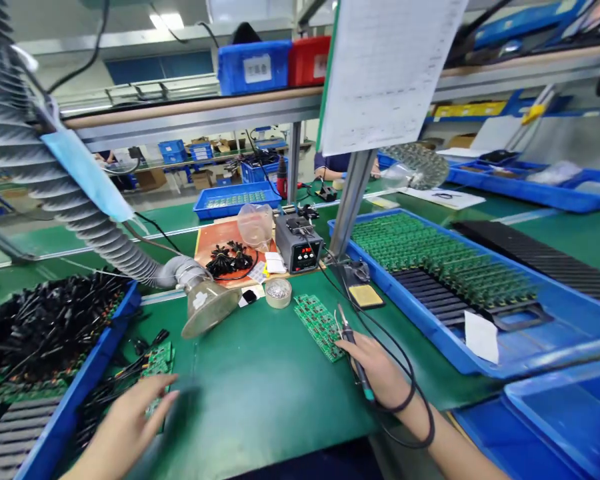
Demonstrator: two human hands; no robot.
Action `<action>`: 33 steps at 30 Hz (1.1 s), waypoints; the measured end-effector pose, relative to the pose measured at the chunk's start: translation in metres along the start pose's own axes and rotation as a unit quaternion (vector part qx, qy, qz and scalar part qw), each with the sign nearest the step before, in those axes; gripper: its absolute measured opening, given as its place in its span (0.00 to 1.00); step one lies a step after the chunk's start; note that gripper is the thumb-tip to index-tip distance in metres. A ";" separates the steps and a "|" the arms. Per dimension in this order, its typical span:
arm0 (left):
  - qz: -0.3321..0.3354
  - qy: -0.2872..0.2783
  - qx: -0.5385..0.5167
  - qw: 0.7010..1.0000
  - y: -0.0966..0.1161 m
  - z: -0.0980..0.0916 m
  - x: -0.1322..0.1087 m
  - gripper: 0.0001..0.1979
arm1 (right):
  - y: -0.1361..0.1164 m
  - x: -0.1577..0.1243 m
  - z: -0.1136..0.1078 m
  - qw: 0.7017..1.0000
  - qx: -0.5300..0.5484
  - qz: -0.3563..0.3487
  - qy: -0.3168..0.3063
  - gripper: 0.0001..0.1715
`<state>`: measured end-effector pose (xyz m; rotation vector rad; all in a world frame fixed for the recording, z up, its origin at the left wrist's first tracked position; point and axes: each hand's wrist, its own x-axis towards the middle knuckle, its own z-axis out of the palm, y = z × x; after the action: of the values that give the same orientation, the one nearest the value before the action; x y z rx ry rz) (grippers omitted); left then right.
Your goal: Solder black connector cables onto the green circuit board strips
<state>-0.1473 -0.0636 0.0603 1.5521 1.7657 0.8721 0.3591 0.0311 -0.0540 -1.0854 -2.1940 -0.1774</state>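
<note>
My right hand (377,373) is closed around a soldering iron (361,373), its tip pointing up and away from me. The iron's black cable loops about my wrist. Just left of the tip lies a green panel of circuit boards (317,327) flat on the mat. A second thin metal piece shows beside the iron; I cannot make out what it is. My left hand (135,417), fingers apart, is over small green circuit boards (159,360) with black cables at the left. Part of those boards is hidden behind the fingers.
A blue tray of black cables (125,320) stands left; a blue tray of green boards (405,300) stands right. Between them are a fume extractor hood (210,307), a round tin (278,293), a soldering station (299,243) and a sponge holder (366,297). Paper sheets (385,73) hang above.
</note>
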 end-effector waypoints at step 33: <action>0.289 0.046 0.221 0.930 -0.020 0.130 0.012 0.09 | -0.088 0.073 -0.009 0.982 0.065 0.055 0.171 0.12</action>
<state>-0.0560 -0.0439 -0.0325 2.4428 1.6600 0.8514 0.2673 0.0187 0.0127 -1.0166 -1.8105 -0.1565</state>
